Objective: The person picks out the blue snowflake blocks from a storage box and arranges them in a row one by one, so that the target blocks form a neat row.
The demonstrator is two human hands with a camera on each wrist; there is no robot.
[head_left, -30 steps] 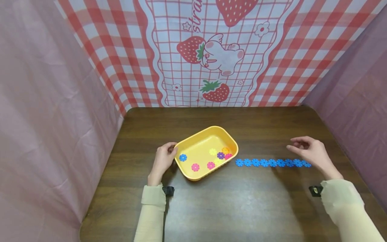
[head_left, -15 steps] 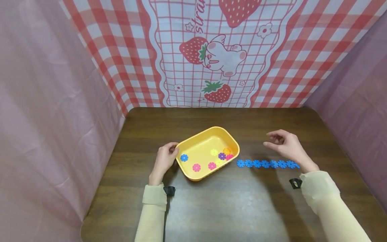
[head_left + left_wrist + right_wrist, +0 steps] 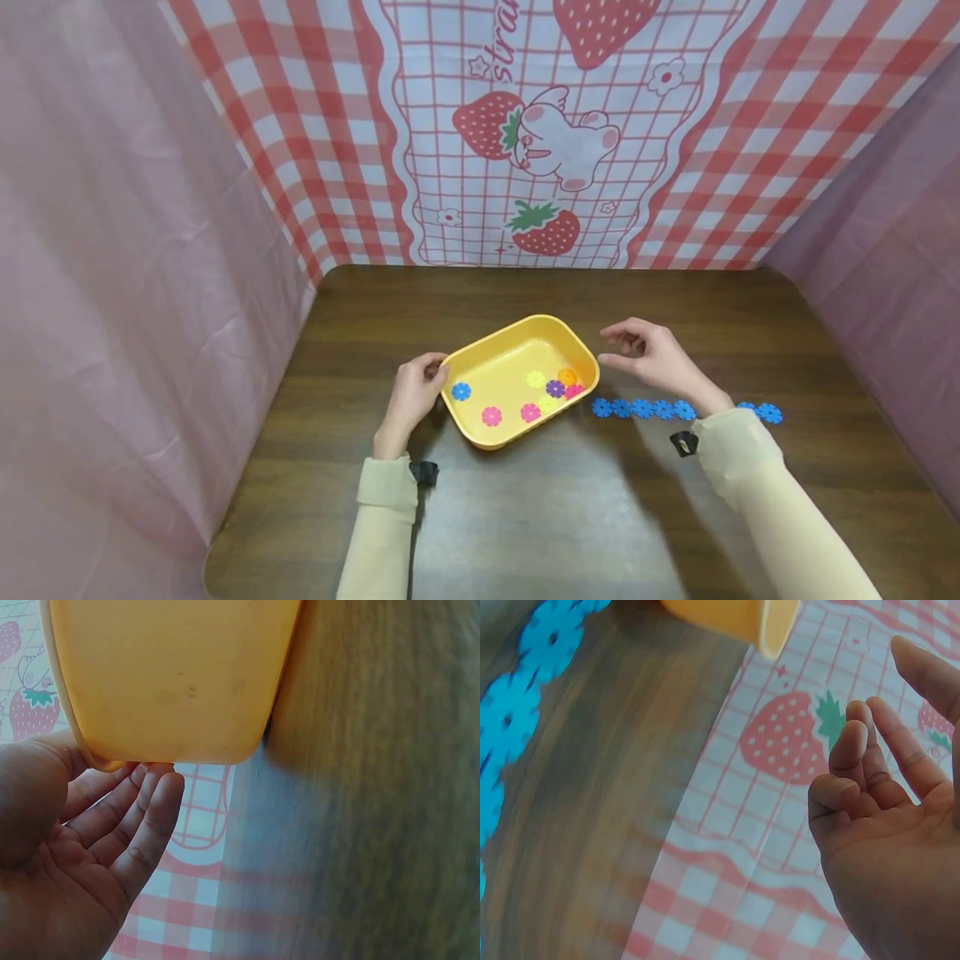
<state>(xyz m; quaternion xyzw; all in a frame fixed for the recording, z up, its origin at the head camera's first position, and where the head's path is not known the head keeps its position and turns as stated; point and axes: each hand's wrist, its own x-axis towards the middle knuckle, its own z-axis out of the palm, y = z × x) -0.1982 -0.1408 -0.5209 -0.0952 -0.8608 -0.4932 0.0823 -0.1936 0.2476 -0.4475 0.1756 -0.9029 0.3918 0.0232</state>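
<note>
A yellow plastic tray [image 3: 495, 362] stands at the middle of the table, set at a slant. My left hand [image 3: 412, 396] grips its left end, thumb over the rim and fingers behind the wall, as the left hand [image 3: 97, 825] shows in the left wrist view. Inside lie several flower-shaped discs: a blue disc [image 3: 461, 391], a purple disc [image 3: 555, 388], an orange disc [image 3: 567, 378], and pink and yellow ones. My right hand [image 3: 652, 358] hovers just right of the tray, fingers loosely bent, holding nothing. Beneath it runs a row of blue flower discs [image 3: 642, 408], partly hidden by the wrist.
The brown wooden table [image 3: 525, 533] reaches back to a red-and-white strawberry cloth [image 3: 517, 167]. Pinkish curtains hang at both sides, a left curtain [image 3: 135, 292] and a right curtain [image 3: 877, 217].
My right hand has moved left, from above the right end of the blue row to beside the tray. The left hand stays on the tray, and the discs lie as before.
</note>
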